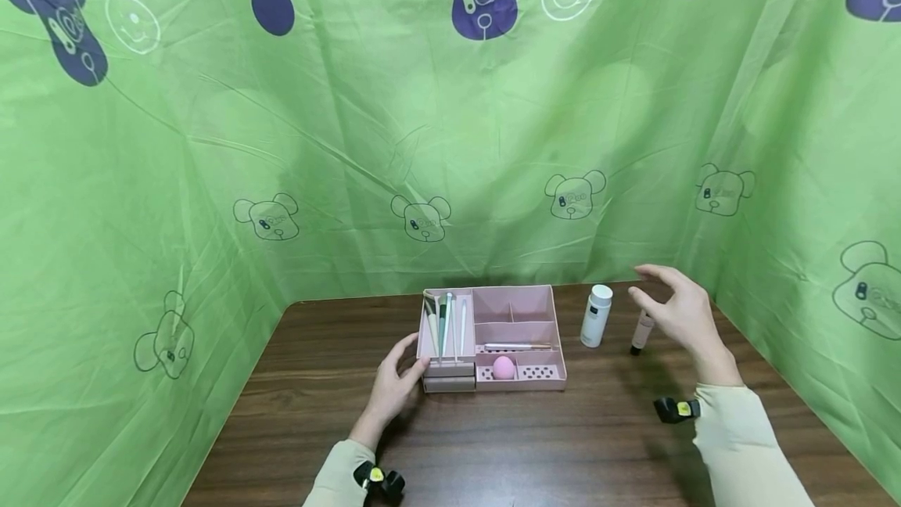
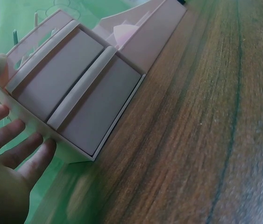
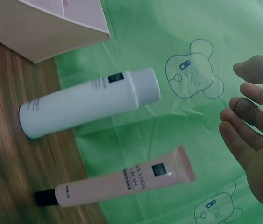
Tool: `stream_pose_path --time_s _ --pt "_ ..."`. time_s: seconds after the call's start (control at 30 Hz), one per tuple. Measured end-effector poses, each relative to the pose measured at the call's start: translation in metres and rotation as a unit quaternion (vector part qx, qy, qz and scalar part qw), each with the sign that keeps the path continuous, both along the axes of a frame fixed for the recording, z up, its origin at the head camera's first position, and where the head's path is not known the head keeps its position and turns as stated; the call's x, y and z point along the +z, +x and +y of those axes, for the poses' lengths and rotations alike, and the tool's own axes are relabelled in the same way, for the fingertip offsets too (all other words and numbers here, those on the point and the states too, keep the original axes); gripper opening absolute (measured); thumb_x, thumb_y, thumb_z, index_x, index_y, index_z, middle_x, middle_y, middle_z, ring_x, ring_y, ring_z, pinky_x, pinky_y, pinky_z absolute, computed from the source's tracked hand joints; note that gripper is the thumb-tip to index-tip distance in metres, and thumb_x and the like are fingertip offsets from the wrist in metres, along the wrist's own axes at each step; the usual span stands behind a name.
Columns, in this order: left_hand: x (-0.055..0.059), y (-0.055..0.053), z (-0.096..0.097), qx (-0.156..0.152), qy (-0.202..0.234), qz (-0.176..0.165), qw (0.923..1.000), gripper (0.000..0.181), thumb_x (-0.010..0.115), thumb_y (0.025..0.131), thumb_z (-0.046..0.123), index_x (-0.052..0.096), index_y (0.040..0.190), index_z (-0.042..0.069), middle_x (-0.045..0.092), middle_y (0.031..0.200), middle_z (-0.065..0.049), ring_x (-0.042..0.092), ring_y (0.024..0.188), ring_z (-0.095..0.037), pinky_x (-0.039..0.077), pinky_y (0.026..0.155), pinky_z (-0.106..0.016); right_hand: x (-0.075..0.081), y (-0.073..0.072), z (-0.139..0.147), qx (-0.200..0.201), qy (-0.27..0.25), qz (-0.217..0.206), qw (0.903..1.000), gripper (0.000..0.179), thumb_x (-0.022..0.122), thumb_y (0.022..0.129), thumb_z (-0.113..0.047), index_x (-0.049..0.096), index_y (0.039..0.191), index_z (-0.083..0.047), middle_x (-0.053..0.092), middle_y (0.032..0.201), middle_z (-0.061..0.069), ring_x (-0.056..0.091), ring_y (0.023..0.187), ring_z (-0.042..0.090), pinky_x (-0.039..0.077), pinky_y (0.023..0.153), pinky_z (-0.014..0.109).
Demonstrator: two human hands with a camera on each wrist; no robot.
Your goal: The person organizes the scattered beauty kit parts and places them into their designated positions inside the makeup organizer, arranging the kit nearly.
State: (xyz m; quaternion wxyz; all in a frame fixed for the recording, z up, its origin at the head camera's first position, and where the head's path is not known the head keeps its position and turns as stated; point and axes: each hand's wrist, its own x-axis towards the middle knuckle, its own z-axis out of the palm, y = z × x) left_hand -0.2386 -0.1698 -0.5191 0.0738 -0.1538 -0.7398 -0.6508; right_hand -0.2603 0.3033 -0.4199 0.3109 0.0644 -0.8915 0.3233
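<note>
My left hand (image 1: 394, 378) rests at the front left corner of a pink desktop organizer (image 1: 517, 304). In the left wrist view its extended fingers (image 2: 31, 161) touch the organizer's side, with the thumb at the top edge near two small drawers (image 2: 98, 100). My right hand (image 1: 679, 311) hovers empty, fingers apart, over a pale pink cream tube (image 3: 122, 182) standing on its black cap. Left of the tube stands a white bottle (image 1: 595, 319), upright with its cap on. A ring-like band shows on one right finger.
Several slim brushes (image 1: 446, 327) stand in the organizer's left compartment. A slim pen-like stick (image 1: 517, 346) lies in the middle row, and a pink ball-shaped sponge (image 1: 503, 368) sits in the front row. Green cloth (image 1: 422, 139) walls surround the brown wooden table (image 1: 317, 382).
</note>
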Motion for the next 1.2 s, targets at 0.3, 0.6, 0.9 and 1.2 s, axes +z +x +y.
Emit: stream_pose_path --time_s 0.3,0.6,0.9,1.2 --pt "0.000 0.000 0.000 0.006 -0.001 -0.004 1.0000 0.054 0.067 0.093 0.011 0.046 0.139 -0.005 0.054 0.136 -0.025 0.052 0.123 -0.038 0.049 0.102 -0.039 -0.011 -0.005 0.011 -0.009 0.006 -0.020 0.9997 0.039 0.073 0.087 -0.028 0.066 0.122 -0.012 0.067 0.116 0.011 0.057 0.106 0.028 0.042 0.088 0.040" --pt "-0.001 -0.002 0.000 -0.004 0.006 -0.002 1.0000 0.054 0.066 0.093 0.012 0.045 0.140 -0.005 0.051 0.137 -0.028 0.049 0.125 -0.044 0.043 0.104 -0.055 -0.025 -0.010 0.021 -0.009 0.014 -0.029 0.9994 0.039 0.072 0.088 -0.028 0.065 0.121 -0.008 0.065 0.118 0.017 0.058 0.107 0.036 0.043 0.086 0.050" --pt "-0.001 -0.003 -0.001 -0.005 0.000 -0.001 1.0000 0.054 0.066 0.093 0.013 0.045 0.140 -0.004 0.052 0.136 -0.028 0.049 0.124 -0.044 0.046 0.103 -0.050 -0.035 -0.011 0.026 -0.001 0.008 -0.041 0.9991 0.039 0.075 0.086 -0.027 0.066 0.119 -0.007 0.069 0.109 0.016 0.054 0.082 -0.012 0.049 0.078 0.026" --pt "-0.002 -0.002 0.000 -0.004 0.002 -0.002 1.0000 0.054 0.066 0.093 0.012 0.045 0.140 -0.005 0.052 0.136 -0.029 0.049 0.124 -0.045 0.047 0.103 -0.048 -0.045 -0.009 0.029 -0.014 0.015 -0.062 0.9979 0.036 0.073 0.087 -0.028 0.067 0.118 -0.010 0.071 0.107 0.013 0.049 0.081 -0.015 0.043 0.073 0.020"
